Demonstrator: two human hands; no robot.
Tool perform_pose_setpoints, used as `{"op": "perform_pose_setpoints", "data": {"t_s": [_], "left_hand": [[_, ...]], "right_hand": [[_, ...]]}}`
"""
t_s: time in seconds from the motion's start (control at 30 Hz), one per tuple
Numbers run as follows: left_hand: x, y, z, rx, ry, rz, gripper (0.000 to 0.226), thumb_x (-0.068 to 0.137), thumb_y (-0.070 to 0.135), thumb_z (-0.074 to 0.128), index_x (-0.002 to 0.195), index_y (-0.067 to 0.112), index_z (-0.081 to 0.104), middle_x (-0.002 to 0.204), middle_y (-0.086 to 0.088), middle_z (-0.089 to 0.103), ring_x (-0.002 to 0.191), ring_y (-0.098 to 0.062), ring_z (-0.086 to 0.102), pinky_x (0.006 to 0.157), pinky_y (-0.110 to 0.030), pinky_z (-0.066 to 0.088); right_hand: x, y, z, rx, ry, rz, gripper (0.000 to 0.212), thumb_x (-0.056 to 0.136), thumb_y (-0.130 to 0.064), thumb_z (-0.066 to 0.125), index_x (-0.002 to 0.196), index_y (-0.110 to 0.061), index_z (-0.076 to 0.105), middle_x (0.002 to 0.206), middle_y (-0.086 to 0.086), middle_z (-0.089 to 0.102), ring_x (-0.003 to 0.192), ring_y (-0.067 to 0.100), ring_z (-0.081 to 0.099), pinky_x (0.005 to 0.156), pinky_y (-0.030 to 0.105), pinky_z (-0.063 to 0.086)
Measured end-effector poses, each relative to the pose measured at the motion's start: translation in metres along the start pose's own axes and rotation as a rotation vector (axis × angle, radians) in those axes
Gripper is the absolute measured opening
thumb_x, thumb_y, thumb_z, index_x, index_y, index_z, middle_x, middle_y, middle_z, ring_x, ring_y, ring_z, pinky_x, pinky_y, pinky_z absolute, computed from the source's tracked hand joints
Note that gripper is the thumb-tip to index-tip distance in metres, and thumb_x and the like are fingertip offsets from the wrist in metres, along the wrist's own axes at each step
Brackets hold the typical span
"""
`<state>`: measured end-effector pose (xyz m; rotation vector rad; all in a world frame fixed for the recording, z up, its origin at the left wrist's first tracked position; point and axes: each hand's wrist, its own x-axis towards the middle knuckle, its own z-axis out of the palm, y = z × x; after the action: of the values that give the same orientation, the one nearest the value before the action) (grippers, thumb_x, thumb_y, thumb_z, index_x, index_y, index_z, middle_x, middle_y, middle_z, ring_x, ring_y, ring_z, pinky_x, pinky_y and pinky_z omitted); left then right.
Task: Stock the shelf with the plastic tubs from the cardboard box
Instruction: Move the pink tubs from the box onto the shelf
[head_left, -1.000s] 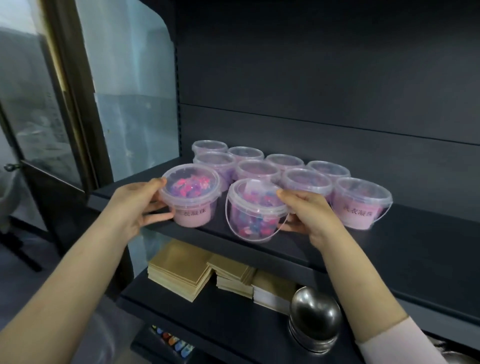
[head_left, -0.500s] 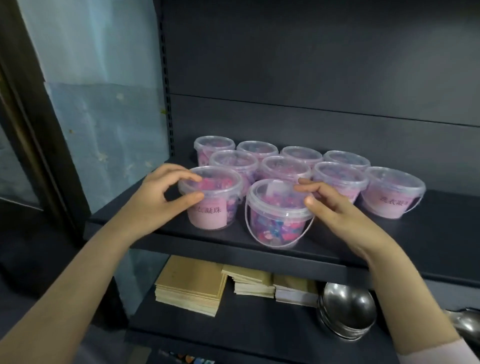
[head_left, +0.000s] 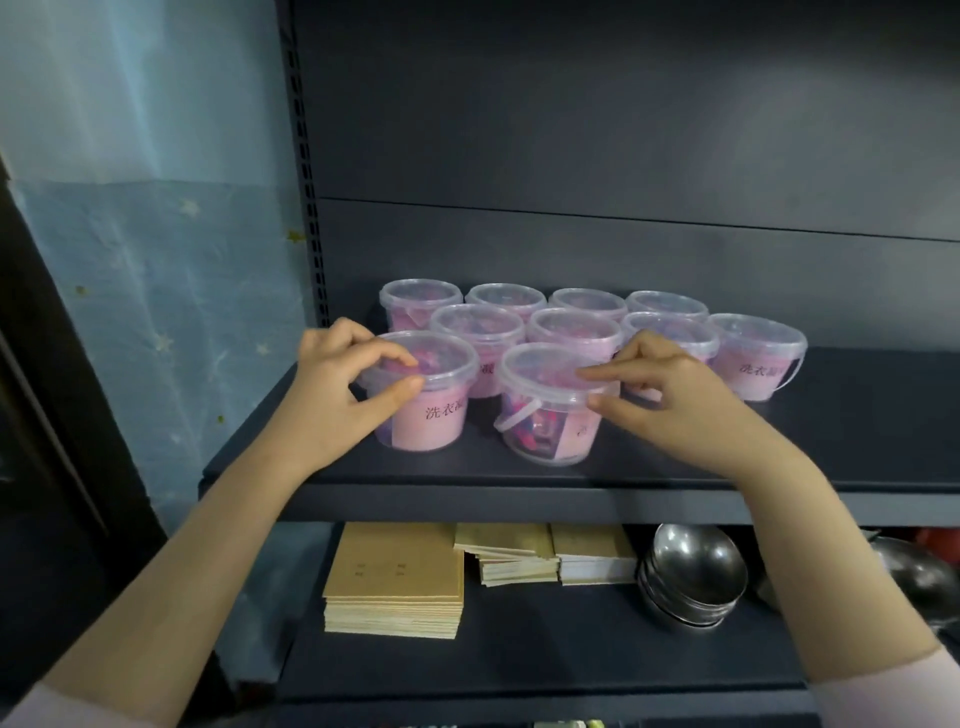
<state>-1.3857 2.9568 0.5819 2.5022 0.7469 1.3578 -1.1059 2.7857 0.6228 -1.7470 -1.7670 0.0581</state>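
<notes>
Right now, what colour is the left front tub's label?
Label: pink, dark text; head view.

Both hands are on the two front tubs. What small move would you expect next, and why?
Probably the right hand twists the right front tub until its label faces forward: that label sits round to the side, whereas the left front tub, gripped by the left hand, shows its label to the front.

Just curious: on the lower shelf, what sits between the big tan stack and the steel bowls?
A smaller tan stack and a paler stack, in the head view.
</notes>
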Motion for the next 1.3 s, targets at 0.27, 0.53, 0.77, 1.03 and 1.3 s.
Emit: {"op": "perform_pose_setpoints", "data": {"t_s": [0.27, 0.53, 0.77, 1.03, 1.3], "left_hand": [[-0.006, -0.029, 0.005, -0.352, 0.016, -0.092, 0.017, 0.081, 0.045, 0.059, 0.095, 0.053, 0.066, 0.103, 0.025, 0.043, 0.113, -0.013, 0.044, 0.096, -0.021, 0.036], [-0.006, -0.032, 0.006, -0.479, 0.007, -0.079, 0.016, 0.086, 0.039, 0.06, 0.097, 0.047, 0.069, 0.11, 0.02, 0.048, 0.116, -0.001, 0.049, 0.097, -0.012, 0.038], [-0.006, -0.03, 0.006, -0.508, -0.037, -0.121, 0.016, 0.083, 0.042, 0.063, 0.098, 0.04, 0.069, 0.118, 0.015, 0.05, 0.126, -0.004, 0.045, 0.104, -0.02, 0.039], [-0.007, -0.033, 0.007, -0.462, -0.089, -0.113, 0.027, 0.086, 0.047, 0.06, 0.111, 0.037, 0.063, 0.132, 0.018, 0.049, 0.134, -0.009, 0.039, 0.113, -0.043, 0.03], [-0.007, -0.032, 0.007, -0.419, -0.024, -0.091, 0.026, 0.08, 0.051, 0.067, 0.103, 0.038, 0.065, 0.118, 0.008, 0.049, 0.122, -0.017, 0.048, 0.108, -0.044, 0.038]], "right_hand": [[0.015, -0.01, 0.024, 0.027, 0.2, 0.01, 0.023, 0.071, -0.037, 0.082, 0.088, -0.024, 0.075, 0.081, -0.006, 0.052, 0.091, 0.007, 0.047, 0.081, 0.014, 0.034], [0.016, -0.01, 0.019, 0.116, 0.041, -0.057, 0.022, 0.082, -0.034, 0.074, 0.103, -0.029, 0.073, 0.114, -0.015, 0.063, 0.116, 0.004, 0.053, 0.103, 0.03, 0.041], [0.022, -0.013, 0.035, 0.048, 0.195, -0.023, 0.027, 0.075, -0.043, 0.077, 0.099, -0.029, 0.075, 0.102, -0.013, 0.064, 0.106, 0.011, 0.052, 0.093, 0.025, 0.038], [0.017, -0.005, 0.028, 0.159, 0.103, -0.003, 0.022, 0.089, -0.027, 0.069, 0.11, -0.026, 0.072, 0.116, -0.018, 0.066, 0.118, -0.002, 0.053, 0.1, 0.014, 0.037], [0.019, 0.0, 0.026, 0.274, 0.087, -0.019, 0.019, 0.085, -0.018, 0.073, 0.104, -0.017, 0.074, 0.113, -0.008, 0.071, 0.114, 0.004, 0.06, 0.105, 0.029, 0.042]]}}
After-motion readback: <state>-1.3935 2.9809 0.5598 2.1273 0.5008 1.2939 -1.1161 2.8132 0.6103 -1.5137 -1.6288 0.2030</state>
